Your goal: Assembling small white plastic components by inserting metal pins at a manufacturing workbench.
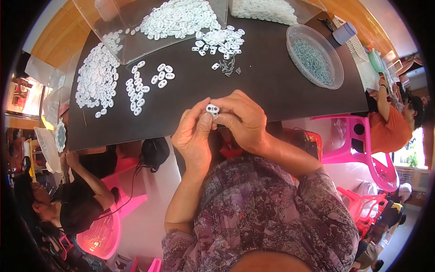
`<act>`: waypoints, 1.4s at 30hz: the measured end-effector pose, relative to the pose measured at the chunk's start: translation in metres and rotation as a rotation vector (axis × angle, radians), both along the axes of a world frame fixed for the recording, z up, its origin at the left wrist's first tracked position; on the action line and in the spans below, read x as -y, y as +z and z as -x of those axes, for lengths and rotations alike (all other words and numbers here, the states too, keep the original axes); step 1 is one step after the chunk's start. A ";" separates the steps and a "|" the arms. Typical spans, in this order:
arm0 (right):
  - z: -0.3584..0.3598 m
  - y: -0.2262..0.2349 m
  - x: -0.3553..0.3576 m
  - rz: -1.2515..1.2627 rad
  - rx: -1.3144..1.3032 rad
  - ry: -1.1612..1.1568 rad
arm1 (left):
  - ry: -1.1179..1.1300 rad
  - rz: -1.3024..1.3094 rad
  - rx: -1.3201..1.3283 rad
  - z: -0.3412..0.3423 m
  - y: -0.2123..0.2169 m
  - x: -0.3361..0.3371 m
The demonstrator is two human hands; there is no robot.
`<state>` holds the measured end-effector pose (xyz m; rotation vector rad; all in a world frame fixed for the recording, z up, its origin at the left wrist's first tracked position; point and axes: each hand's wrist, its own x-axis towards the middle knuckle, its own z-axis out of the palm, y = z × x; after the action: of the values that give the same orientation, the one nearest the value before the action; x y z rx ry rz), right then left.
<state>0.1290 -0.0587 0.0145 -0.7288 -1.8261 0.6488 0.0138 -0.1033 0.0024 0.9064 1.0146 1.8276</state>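
A small white plastic piece with two dark round holes [212, 108] is pinched at the fingertips of both hands, just past the table's near edge. My left hand [194, 138] closes on it from the left, thumb upright against its lower side. From the right, my right hand [244, 119] grips it between thumb and curled forefinger. The fingers cover part of the piece, so its underside is hidden. Beyond the hands on the dark table [181, 102] lie a short double row of white oval two-holed pieces [137, 89] and a small cluster of similar ovals [162, 75].
White pieces form a large heap [97, 77] at left. Another pile [222, 40] lies by small grey metal pins [228, 67]. Clear bins [129, 59] stand behind. A round clear tray [337, 75] holds bluish screw-like parts. People sit at both sides, near pink chairs [346, 152].
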 end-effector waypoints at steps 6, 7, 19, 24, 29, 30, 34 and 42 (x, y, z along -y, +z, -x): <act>0.006 -0.003 0.003 -0.129 0.002 -0.030 | 0.108 -0.069 -0.197 0.000 -0.015 0.002; 0.007 -0.004 0.003 -0.179 0.007 -0.034 | 0.107 -0.069 -0.196 -0.001 -0.015 0.003; 0.016 -0.013 0.008 -0.179 -0.023 -0.041 | 0.156 -0.063 -0.080 -0.008 -0.016 0.007; 0.015 -0.006 0.010 -0.211 -0.018 -0.037 | 0.153 -0.053 0.020 -0.011 -0.004 0.008; 0.015 -0.010 0.008 -0.234 -0.020 -0.056 | 0.119 -0.071 -0.008 -0.010 -0.009 0.013; 0.015 -0.011 0.008 -0.258 -0.022 -0.057 | 0.123 -0.071 -0.046 -0.010 -0.010 0.013; 0.017 -0.012 0.009 -0.314 -0.050 -0.070 | 0.169 -0.089 -0.129 -0.012 -0.011 0.013; 0.021 -0.013 0.007 -0.360 -0.048 -0.082 | 0.357 -0.152 -0.322 -0.018 -0.011 0.005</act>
<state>0.1077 -0.0661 0.0017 -0.5388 -1.7943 0.2695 0.0322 -0.1079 -0.0090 1.2005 1.3169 2.1210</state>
